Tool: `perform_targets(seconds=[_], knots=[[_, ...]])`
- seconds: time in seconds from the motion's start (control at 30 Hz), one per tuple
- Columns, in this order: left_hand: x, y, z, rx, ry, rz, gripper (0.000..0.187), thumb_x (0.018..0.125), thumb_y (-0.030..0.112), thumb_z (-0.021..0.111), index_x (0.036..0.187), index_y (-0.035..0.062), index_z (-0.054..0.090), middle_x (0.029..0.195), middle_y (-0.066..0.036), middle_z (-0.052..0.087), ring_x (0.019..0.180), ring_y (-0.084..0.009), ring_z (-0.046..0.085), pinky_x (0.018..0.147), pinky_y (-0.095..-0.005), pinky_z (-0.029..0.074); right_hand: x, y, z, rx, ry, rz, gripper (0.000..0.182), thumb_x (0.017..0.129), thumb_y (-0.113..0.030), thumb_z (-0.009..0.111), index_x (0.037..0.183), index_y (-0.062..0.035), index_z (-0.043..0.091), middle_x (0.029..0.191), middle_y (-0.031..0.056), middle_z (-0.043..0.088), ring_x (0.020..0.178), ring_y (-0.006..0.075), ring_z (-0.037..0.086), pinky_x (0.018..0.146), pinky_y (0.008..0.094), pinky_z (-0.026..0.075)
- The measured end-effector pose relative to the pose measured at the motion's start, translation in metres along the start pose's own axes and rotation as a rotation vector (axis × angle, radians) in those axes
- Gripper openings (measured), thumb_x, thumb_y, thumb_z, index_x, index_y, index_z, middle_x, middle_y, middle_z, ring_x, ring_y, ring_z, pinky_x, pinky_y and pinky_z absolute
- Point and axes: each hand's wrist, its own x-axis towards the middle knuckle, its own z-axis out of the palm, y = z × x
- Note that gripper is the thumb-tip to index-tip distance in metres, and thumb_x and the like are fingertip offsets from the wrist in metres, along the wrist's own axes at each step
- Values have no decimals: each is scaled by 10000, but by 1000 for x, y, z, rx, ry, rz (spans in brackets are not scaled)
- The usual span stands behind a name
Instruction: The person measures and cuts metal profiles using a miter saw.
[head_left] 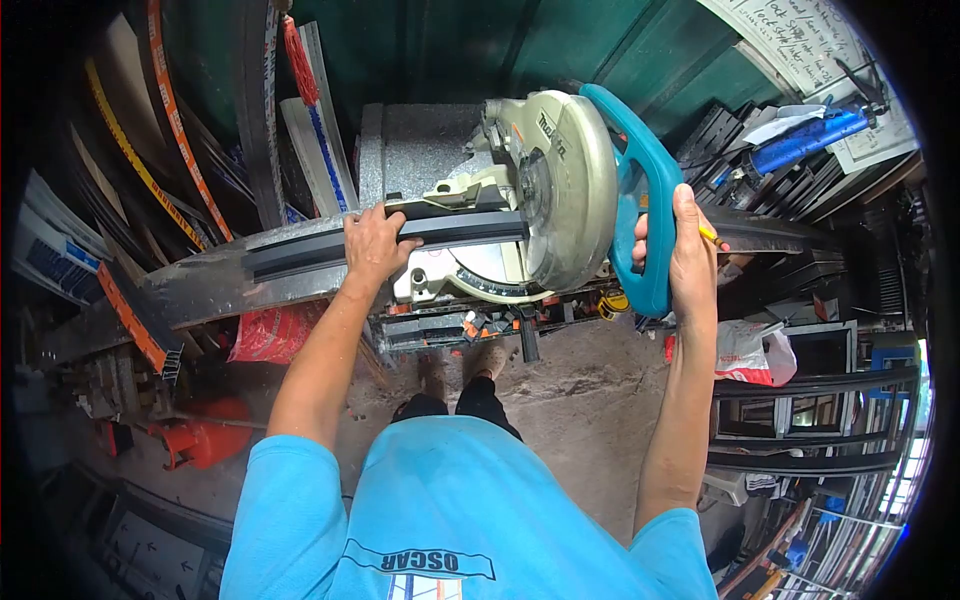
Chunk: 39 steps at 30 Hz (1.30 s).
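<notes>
My left hand (377, 243) presses a dark metal profile (460, 228) against the fence of a Makita mitre saw (560, 180), with its fingers curled over the profile. The profile lies across the saw base and runs left along the bench, its right end at the blade guard. My right hand (688, 250) is wrapped round the saw's teal handle (650, 165), thumb upward, and a yellow pencil (712, 236) sticks out between its fingers. The saw head is low over the base, and the guard hides the blade.
Long profiles (175, 120) lean at the back left. A blue tube (810, 140) lies on stacked profiles at the back right. Below are a red bag (275, 335), an orange-red object (208, 432), a white-and-red bag (752, 352) and window frames (815, 410).
</notes>
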Motion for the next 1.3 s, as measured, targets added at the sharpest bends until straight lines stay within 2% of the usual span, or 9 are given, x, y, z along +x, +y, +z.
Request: perform_targets(seconds=[0.17,0.23,0.53,0.7,1.3], knots=[[-1,0,2,6,11,0,423,707,438,867,972,134,742,1013,-105,646,1017,-281,635,883,-463,386,0,11,-2,9,-24,-29,530,1054,-570,469,1019,-61,609,740,38,626,572,93,608,523,253,509],[-1,0,3,7,17,1,423,708,439,866,972,134,741,1015,-107,645,1020,-282,635,889,-464,384,-1,13,0,31,-10,-36,596,1047,-587,464,1023,-19,643,731,50,633,581,107,619,534,267,497],[-1,0,3,12,23,10,439,702,432,864,984,132,711,1031,-101,632,1021,-300,630,868,-486,391,-9,27,0,28,-22,-78,567,1062,-564,452,1008,-31,638,741,36,627,581,91,603,541,252,487],[-1,2,2,40,35,11,407,713,450,859,942,136,736,998,-103,643,999,-290,638,865,-465,381,-15,41,3,44,-9,-80,554,1068,-552,445,994,-34,629,749,34,624,598,90,605,549,254,487],[-1,2,3,61,31,4,417,710,449,863,965,143,739,973,-105,635,996,-286,638,826,-455,370,-24,78,5,49,3,-208,513,1085,-504,434,915,-49,600,759,34,624,607,91,608,551,261,483]])
